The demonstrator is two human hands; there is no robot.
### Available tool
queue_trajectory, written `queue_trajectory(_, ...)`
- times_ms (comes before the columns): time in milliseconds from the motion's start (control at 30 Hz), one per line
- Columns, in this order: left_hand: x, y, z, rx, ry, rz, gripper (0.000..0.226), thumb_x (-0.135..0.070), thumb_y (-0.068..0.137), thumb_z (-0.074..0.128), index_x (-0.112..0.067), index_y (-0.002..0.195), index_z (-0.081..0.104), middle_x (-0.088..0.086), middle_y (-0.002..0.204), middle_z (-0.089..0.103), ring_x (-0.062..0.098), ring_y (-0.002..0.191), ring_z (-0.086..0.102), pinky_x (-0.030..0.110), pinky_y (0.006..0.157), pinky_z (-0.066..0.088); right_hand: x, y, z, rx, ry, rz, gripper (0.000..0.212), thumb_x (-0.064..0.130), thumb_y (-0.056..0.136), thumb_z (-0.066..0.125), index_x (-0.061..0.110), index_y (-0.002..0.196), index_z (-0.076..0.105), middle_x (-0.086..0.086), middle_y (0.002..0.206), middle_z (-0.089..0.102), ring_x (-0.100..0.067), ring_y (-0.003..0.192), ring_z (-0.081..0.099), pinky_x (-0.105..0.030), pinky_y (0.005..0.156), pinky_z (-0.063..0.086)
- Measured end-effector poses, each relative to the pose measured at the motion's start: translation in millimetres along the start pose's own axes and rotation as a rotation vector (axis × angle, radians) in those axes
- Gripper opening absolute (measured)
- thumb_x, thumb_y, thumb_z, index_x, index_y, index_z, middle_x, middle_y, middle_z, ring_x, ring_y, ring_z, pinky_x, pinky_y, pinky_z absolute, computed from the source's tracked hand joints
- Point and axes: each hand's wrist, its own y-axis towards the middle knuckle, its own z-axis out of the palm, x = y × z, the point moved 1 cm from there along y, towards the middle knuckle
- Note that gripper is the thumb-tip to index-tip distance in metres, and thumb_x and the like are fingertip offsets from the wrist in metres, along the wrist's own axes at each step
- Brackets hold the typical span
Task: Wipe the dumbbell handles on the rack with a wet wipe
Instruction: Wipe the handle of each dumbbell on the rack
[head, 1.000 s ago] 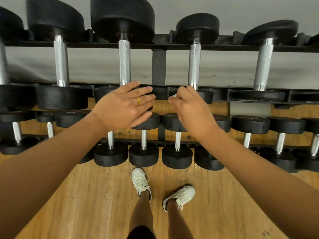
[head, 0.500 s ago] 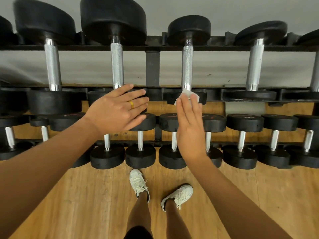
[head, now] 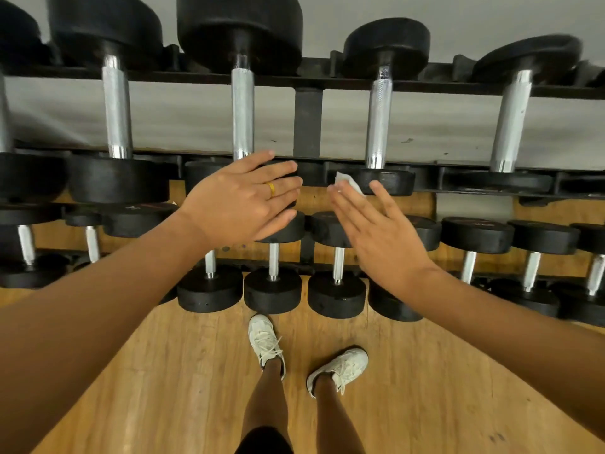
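The floor [head: 425, 388] is warm yellow-brown wood planking, filling the view from four o'clock round to eight. Behind the rack runs a plain grey wall [head: 196, 119], seen between the rails at twelve o'clock.

The black steel rack [head: 307, 122] holds two tiers. On the upper tier lie large black dumbbells with knurled chrome handles; on the lower tier, from nine to three o'clock, sits a row of smaller dumbbells [head: 337, 257], their front heads hanging over the floor.

The wet wipe [head: 348, 182], small and white, sits just past one o'clock of centre under the fingertips of the right hand [head: 383, 234], against the front head below one dumbbell handle [head: 379, 119]. That hand's grip is slack: fingers straight and spread, thumb out, nothing curled round the wipe.

The left hand [head: 245, 198], wearing a gold ring [head: 271, 189], lies flat at eleven o'clock of centre over the front head of the neighbouring dumbbell, below its handle [head: 243, 109]; its grip holds nothing. Both forearms cover parts of the lower tier. At six o'clock stand two bare legs in white sneakers [head: 265, 342].
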Motion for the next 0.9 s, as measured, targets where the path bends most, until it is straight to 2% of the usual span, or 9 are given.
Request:
queue_trajectory(67, 1, -2, 2, -0.004, 0.003, -0.003, 0.044, -0.034, 0.112, 0.04, -0.007, 0.126, 0.072, 0.011, 0.133, 0.069, 0.029, 0.134, 0.057, 0.05, 0.118, 0.039, 0, 2, -2, 0.008, -0.008, -0.027, 0.071, 0.017, 0.092, 0.013, -0.007, 0.152, -0.017, -0.026, 0.161, -0.024, -0.039, 0.149, -0.025, -0.057, 0.122, -0.003)
queue_trajectory(133, 1, -3, 3, -0.015, 0.003, 0.0, 0.044, -0.033, 0.112, 0.04, -0.007, 0.125, 0.072, 0.011, 0.132, 0.069, 0.029, 0.134, 0.058, 0.049, 0.118, 0.038, 2, 8, -4, -0.024, -0.035, -0.032, 0.071, 0.016, 0.092, 0.015, -0.006, 0.154, -0.012, -0.025, 0.163, -0.018, -0.04, 0.151, -0.019, -0.058, 0.123, -0.002)
queue_trajectory(267, 0, -2, 2, -0.018, 0.009, -0.007, 0.043, -0.032, 0.111, 0.041, -0.007, 0.124, 0.073, 0.011, 0.132, 0.07, 0.029, 0.134, 0.058, 0.049, 0.119, 0.037, 3, 32, -12, -0.086, -0.018, -0.026, 0.067, 0.022, 0.101, 0.034, -0.001, 0.158, 0.007, -0.021, 0.166, 0.003, -0.04, 0.153, -0.003, -0.056, 0.124, -0.001)
queue_trajectory(400, 0, -3, 2, -0.016, 0.006, -0.005, 0.042, -0.032, 0.111, 0.042, -0.008, 0.125, 0.073, 0.01, 0.132, 0.07, 0.029, 0.134, 0.058, 0.049, 0.119, 0.037, -18, 28, -11, -0.179, 0.049, -0.089, 0.064, 0.011, 0.096, 0.049, 0.004, 0.155, 0.028, -0.016, 0.163, 0.025, -0.037, 0.153, 0.013, -0.052, 0.124, 0.003)
queue_trajectory(467, 1, -3, 2, -0.022, 0.008, -0.007, 0.04, -0.032, 0.11, 0.043, -0.008, 0.124, 0.073, 0.01, 0.131, 0.07, 0.029, 0.133, 0.059, 0.049, 0.118, 0.038, -34, 17, -4, -0.219, 0.093, -0.095, 0.073, 0.003, 0.086, 0.065, 0.006, 0.153, 0.036, -0.014, 0.16, 0.032, -0.035, 0.152, 0.018, -0.05, 0.125, 0.005)
queue_trajectory(567, 0, -4, 3, -0.036, 0.006, -0.011, 0.039, -0.032, 0.11, 0.044, -0.009, 0.124, 0.073, 0.01, 0.131, 0.07, 0.028, 0.133, 0.059, 0.049, 0.117, 0.039, -49, 3, 1, -0.257, 0.184, -0.048, 0.089, -0.008, 0.073, 0.074, 0.006, 0.152, 0.037, -0.015, 0.16, 0.033, -0.034, 0.151, 0.021, -0.049, 0.124, 0.009)
queue_trajectory(700, 0, -4, 3, -0.044, -0.001, -0.012, 0.04, -0.031, 0.11, 0.044, -0.007, 0.124, 0.073, 0.011, 0.13, 0.07, 0.029, 0.132, 0.059, 0.049, 0.117, 0.04, -32, 17, -6, -0.309, 0.248, 0.043, 0.076, -0.009, 0.077, 0.067, 0.001, 0.148, 0.041, -0.02, 0.156, 0.037, -0.035, 0.149, 0.027, -0.049, 0.123, 0.016)
queue_trajectory(800, 0, -5, 3, -0.038, -0.001, -0.014, 0.039, -0.032, 0.11, 0.046, -0.007, 0.123, 0.074, 0.011, 0.13, 0.071, 0.029, 0.132, 0.059, 0.05, 0.116, 0.041, -6, 51, -15, -0.277, 0.236, 0.022, 0.054, 0.006, 0.094, 0.051, 0.0, 0.147, 0.043, -0.022, 0.153, 0.042, -0.036, 0.148, 0.03, -0.048, 0.124, 0.018)
queue_trajectory(900, -1, -3, 3, -0.029, -0.015, -0.014, 0.039, -0.031, 0.11, 0.046, -0.007, 0.123, 0.074, 0.012, 0.13, 0.071, 0.029, 0.132, 0.06, 0.05, 0.116, 0.042, 5, 69, -19, -0.163, 0.136, 0.006, 0.049, 0.019, 0.101, 0.05, 0.0, 0.146, 0.045, -0.021, 0.151, 0.045, -0.037, 0.146, 0.034, -0.048, 0.124, 0.017)
